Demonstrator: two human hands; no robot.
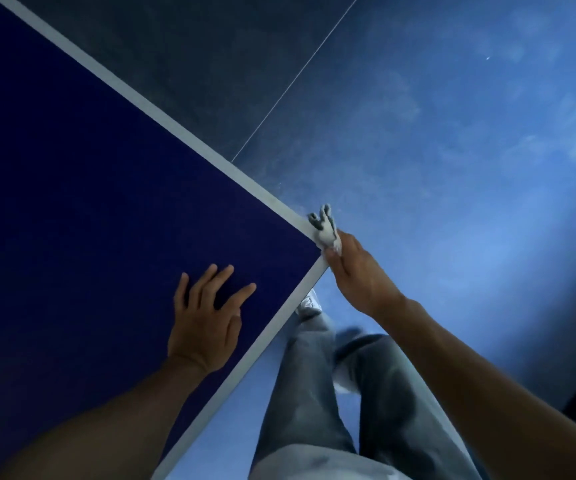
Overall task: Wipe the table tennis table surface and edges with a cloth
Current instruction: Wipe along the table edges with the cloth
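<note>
The right hand [359, 271] curls round a bunched grey cloth [324, 227] and presses it against the tabletop [106, 202] corner, at two o'clock from the left hand [207, 317], which lies flat with its fingers spread. The wad is small, so it could slip off the corner and skip the edge.

Your left hand [207, 327] and right hand [355, 271] are bare, and both forearms are uncovered along all the length that shows. You wear loose, wide-legged jeans [314, 393] of faded grey-blue denim, paler along the creases and darker in patches on the right-hand leg. A whitish shoe [309, 303] shows at the far end of the left-hand leg, and the pale edge of a second shoe [345, 381] shows between the legs; both are too blurred to read laces or markings.
</note>
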